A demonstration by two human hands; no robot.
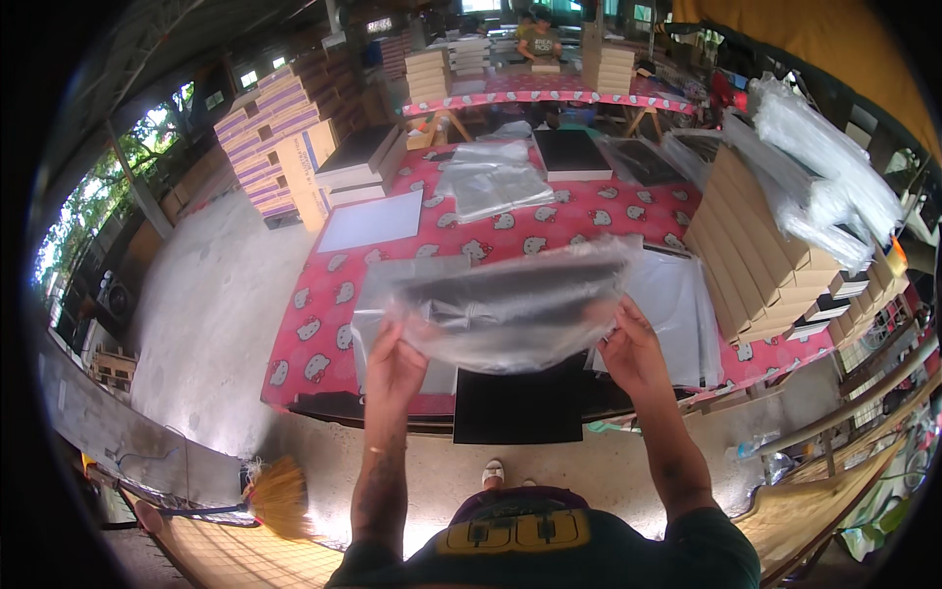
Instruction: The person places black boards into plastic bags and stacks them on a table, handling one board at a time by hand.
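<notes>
Between my hands, above the near part of the table, is a clear plastic bag (pixel 520 348). A dark flat shape shows through it; I cannot tell whether that is inside or behind. My left hand (pixel 397 368) is closed on the bag's left end, and my right hand (pixel 631 346) pinches the right end. Below the bag, a black flat box or panel (pixel 518 407) juts past the table's near edge toward me. Clear plastic sheets or bags (pixel 687 314) lie flat on the right, partly under my right hand. More plastic (pixel 412 273) lies behind my left hand.
The table has a pink patterned cover (pixel 319 339). Brown cartons (pixel 756 255) and bubble-wrapped bundles (pixel 824 162) stack up right. Farther back are a white sheet (pixel 371 222), plastic bags (pixel 496 182) and a black-topped box (pixel 572 155). A broom (pixel 278 499) lies lower left; another person (pixel 540 44) is at a far table.
</notes>
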